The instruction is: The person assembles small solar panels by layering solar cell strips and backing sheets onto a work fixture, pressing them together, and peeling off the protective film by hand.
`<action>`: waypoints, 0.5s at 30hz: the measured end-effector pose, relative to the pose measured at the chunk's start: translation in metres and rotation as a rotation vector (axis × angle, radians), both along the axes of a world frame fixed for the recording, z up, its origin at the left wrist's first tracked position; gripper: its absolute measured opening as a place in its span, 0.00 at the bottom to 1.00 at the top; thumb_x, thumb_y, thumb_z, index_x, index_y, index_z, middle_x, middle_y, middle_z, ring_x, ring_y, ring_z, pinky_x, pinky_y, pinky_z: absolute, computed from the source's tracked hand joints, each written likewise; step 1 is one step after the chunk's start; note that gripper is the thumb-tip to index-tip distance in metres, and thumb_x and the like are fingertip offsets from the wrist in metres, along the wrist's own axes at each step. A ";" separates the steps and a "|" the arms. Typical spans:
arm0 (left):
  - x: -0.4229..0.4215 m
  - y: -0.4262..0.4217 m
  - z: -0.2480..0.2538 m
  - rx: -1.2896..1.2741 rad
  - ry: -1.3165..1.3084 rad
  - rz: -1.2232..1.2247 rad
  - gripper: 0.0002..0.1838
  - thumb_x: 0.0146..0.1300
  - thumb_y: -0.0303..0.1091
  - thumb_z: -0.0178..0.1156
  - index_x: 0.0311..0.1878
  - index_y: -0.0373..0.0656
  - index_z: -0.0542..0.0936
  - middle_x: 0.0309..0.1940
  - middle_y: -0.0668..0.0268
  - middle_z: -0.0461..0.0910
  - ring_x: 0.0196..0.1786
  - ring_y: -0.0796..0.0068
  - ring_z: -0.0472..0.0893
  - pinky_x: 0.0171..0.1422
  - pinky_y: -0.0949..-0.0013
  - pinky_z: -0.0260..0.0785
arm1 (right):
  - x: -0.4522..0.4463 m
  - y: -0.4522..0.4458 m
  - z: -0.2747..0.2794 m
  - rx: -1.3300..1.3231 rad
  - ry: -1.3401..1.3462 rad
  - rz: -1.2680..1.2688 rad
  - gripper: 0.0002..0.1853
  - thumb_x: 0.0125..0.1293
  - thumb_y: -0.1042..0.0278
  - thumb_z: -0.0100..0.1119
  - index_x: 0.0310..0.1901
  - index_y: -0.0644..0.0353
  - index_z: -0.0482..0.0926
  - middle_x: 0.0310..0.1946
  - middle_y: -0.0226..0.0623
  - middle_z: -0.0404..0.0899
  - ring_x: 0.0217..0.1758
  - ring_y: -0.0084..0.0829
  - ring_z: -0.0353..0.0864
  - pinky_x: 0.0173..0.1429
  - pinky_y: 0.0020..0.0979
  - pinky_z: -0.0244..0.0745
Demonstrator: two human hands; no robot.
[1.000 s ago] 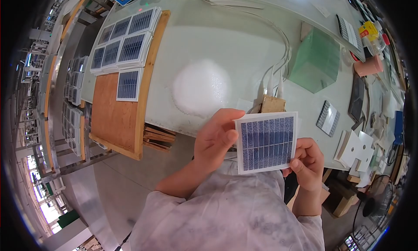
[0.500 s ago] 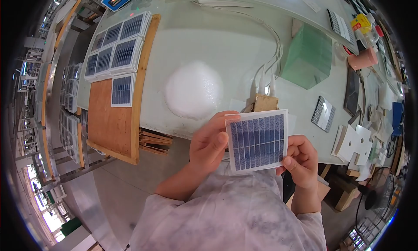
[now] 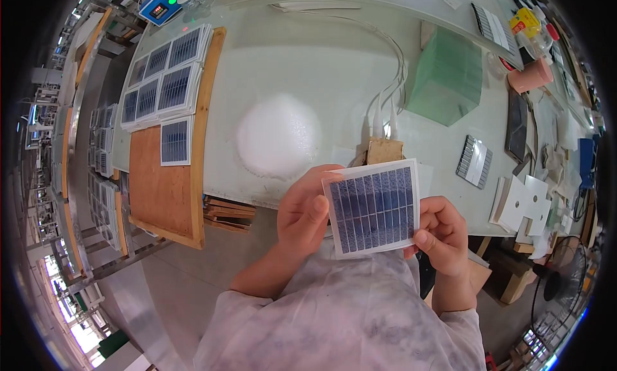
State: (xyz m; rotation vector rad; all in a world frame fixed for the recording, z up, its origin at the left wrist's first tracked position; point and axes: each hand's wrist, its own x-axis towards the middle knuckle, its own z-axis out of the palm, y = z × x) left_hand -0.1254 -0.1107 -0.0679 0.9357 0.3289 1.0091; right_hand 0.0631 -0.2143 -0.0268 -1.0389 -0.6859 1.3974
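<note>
A square blue solar panel [image 3: 373,207] with a white border is held up in front of my body, its cell side facing the camera. My left hand [image 3: 304,210] supports its left edge, with fingers behind it and the thumb near the front. At the lower right corner, my right hand [image 3: 441,233] pinches the panel between thumb and fingers. Just beyond the panel is a small tan block [image 3: 385,150] with white cables [image 3: 385,117] running into it. A round white pile [image 3: 278,136] lies on the table to the left.
On the left, a wooden tray [image 3: 160,184] bears stacked solar panels [image 3: 175,87]. A green translucent block [image 3: 447,78], a pink cup [image 3: 531,75] and a striped panel [image 3: 474,162] are at the right. A blue device [image 3: 160,6] sits at the far left corner.
The panel and both hands have shifted slightly left in view, and the panel is tilted a little more. The table and its items have also shifted left as the view moved.
</note>
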 end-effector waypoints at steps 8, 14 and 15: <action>0.001 -0.001 -0.003 -0.001 -0.015 0.013 0.18 0.67 0.35 0.49 0.55 0.34 0.69 0.56 0.57 0.67 0.56 0.70 0.70 0.60 0.65 0.59 | 0.000 -0.001 0.000 -0.007 0.000 -0.004 0.14 0.61 0.74 0.54 0.45 0.73 0.65 0.28 0.41 0.77 0.24 0.24 0.77 0.28 0.21 0.74; 0.002 -0.002 -0.002 -0.014 -0.039 0.014 0.18 0.67 0.34 0.49 0.55 0.34 0.68 0.56 0.58 0.67 0.56 0.70 0.70 0.60 0.66 0.60 | 0.005 -0.003 -0.004 0.041 0.069 0.053 0.15 0.62 0.78 0.53 0.49 0.71 0.66 0.34 0.40 0.78 0.30 0.22 0.77 0.32 0.20 0.73; 0.002 -0.002 -0.002 -0.010 -0.044 0.017 0.18 0.67 0.33 0.49 0.55 0.34 0.68 0.56 0.58 0.67 0.56 0.70 0.70 0.60 0.66 0.60 | 0.004 -0.002 -0.004 0.042 0.074 0.053 0.15 0.62 0.79 0.53 0.49 0.71 0.66 0.34 0.40 0.78 0.30 0.22 0.77 0.32 0.20 0.73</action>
